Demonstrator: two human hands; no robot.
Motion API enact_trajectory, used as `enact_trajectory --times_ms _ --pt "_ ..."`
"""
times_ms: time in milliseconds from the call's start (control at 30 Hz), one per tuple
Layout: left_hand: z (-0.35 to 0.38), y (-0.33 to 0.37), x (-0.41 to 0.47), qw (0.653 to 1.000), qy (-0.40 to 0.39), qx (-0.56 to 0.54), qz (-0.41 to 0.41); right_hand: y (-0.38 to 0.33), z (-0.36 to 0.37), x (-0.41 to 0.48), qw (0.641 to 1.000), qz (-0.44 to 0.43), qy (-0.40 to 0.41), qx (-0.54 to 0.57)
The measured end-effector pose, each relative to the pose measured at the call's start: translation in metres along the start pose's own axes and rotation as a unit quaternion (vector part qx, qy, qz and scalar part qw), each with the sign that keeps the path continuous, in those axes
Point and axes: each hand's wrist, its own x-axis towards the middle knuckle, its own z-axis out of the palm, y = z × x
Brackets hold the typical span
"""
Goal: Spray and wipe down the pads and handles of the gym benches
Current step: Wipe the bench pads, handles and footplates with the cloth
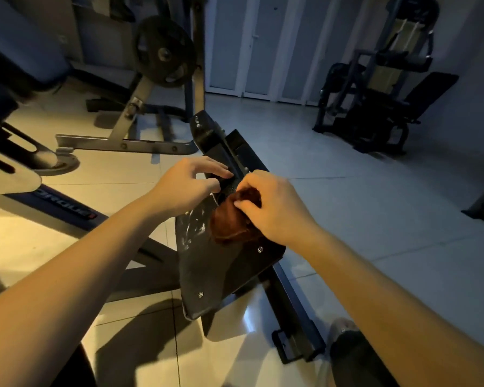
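At the far left a grey steel frame point(118, 142) stands on the tiled floor point(347, 185), and a dark weight plate point(165, 51) hangs on it higher up.

My left hand point(187, 182) reaches in from the lower left. Its fingers point(221, 171) are curled over the upper end of the black pad point(224, 269), with the thumb tucked underneath, so they grip the pad where the black metal bracket point(210, 132) runs up from it. The pad tilts, its near corner low by my knees and its far end raised towards the bracket. Small screw heads show on its surface.

Just right of my left fingers, shiny wet streaks point(194, 223) lie across the pad's left half. The brown cloth point(229, 227) sits bunched directly beside those streaks, pressed flat against the pad near its middle.

My right hand point(274, 210) comes in from the lower right and covers the cloth's right side. Its fingers point(243, 205) are bent and clamped on the cloth, fingertips digging into the top of the bundle, while most of the fabric bulges out to the left of them and below the knuckles. The two hands are near each other but do not touch.

Further right, well apart from the pad, a dark gym machine point(380, 93) stands against the wall, beside pale closed doors point(259, 46).
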Motion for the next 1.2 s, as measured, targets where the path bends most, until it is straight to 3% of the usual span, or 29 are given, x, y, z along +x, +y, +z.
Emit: enact_trajectory --times_ms 167,300,400,467,567,633,700,767,867,933,1033,1200 --pt "0.008 0.011 -0.003 0.998 0.049 -0.029 -0.041 0.036 0.006 -0.012 0.999 -0.034 0.003 0.009" --pt "0.020 0.019 -0.006 0.993 0.095 -0.034 -0.068 0.079 -0.004 -0.018 0.996 0.006 -0.086 0.015" --pt "0.032 0.028 -0.015 0.988 0.115 -0.029 -0.098 0.110 -0.021 -0.011 0.980 0.042 -0.166 0.101" --pt "0.047 0.040 -0.026 0.981 0.158 0.052 -0.100 0.127 -0.034 -0.006 0.960 0.050 -0.204 0.182" --pt "0.084 0.075 -0.040 0.953 0.233 0.190 -0.038 0.150 -0.059 -0.003 0.919 0.038 -0.253 0.299" --pt "0.109 0.105 -0.042 0.967 0.172 0.182 -0.046 0.164 -0.077 -0.001 0.889 0.015 -0.284 0.359" --pt "0.134 0.133 -0.038 0.983 0.062 0.125 -0.119 0.175 -0.096 0.000 0.858 -0.003 -0.311 0.409" --pt "0.156 0.151 -0.028 0.982 0.043 0.117 -0.144 0.184 -0.112 0.002 0.834 0.002 -0.316 0.453" --pt "0.178 0.174 -0.014 0.972 0.132 0.155 -0.113 0.195 -0.125 0.008 0.816 0.039 -0.305 0.489" --pt "0.192 0.185 -0.007 0.974 0.143 0.138 -0.112 0.200 -0.130 0.010 0.810 0.063 -0.301 0.499" --pt "0.218 0.193 0.002 0.968 0.156 0.134 -0.141 0.205 -0.134 0.010 0.801 0.073 -0.309 0.508" --pt "0.252 0.193 0.008 0.940 0.278 0.100 -0.171 0.216 -0.147 0.003 0.768 0.084 -0.322 0.547"
